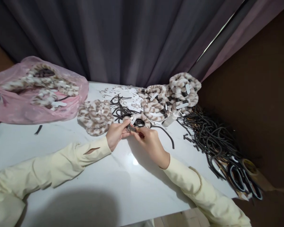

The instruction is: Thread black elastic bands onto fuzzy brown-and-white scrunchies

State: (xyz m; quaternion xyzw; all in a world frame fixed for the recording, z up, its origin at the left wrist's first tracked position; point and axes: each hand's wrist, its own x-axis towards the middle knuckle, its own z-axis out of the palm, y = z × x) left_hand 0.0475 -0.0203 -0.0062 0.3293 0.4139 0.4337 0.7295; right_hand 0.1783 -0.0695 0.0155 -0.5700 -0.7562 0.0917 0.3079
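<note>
Near the table's middle, my left hand point(117, 133) and my right hand point(151, 143) meet, fingers pinched. Between them is a furry brown-and-white loop point(144, 120) with a dark end piece point(132, 128) and a white tag point(133, 120). The left thumb presses on the loop near the tag. My right fingertips grip the dark end piece, partly hidden by the fingers. Just beyond lie black cords point(121, 111), one of them curving out to the right. A pile of furry strips point(96, 116) lies left of my left hand.
A pink plastic bag point(21, 110) with furry loops stands at the left. Tagged furry loops point(183, 86) are heaped behind, beside loose white tags point(126, 93) and a small white bottle point(170, 119). Black cords point(213, 135), scissors point(236, 176) and a tape roll point(249, 166) crowd the right edge.
</note>
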